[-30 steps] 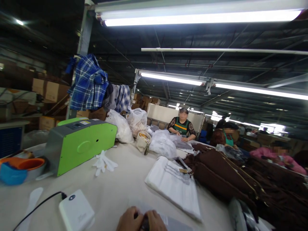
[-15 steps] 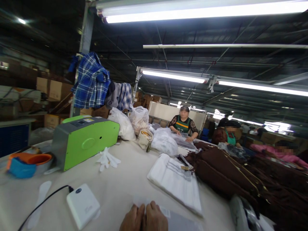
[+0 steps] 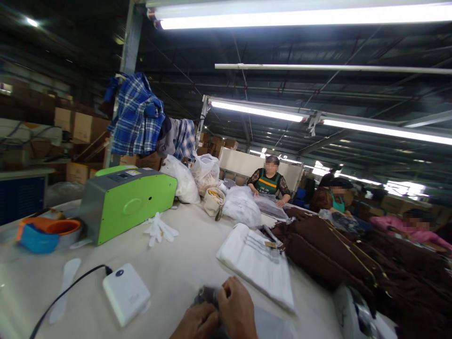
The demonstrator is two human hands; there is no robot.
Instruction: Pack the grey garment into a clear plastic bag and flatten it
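1. Head view: my left hand (image 3: pixel 201 321) and right hand (image 3: pixel 238 303) sit close together, both curled; I cannot tell exactly what they pinch.
2. Dark bundle (image 3: pixel 205 295) shows just beyond my left hand, beside my right.
3. Farther out, a white stack (image 3: pixel 254 268) lies rightward, a white device (image 3: pixel 126 295) leftward.

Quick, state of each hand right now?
Left hand: fingers curled at the dark item; whether it grips cannot be told.
Right hand: fingers curled by the same item; its hold cannot be told either.
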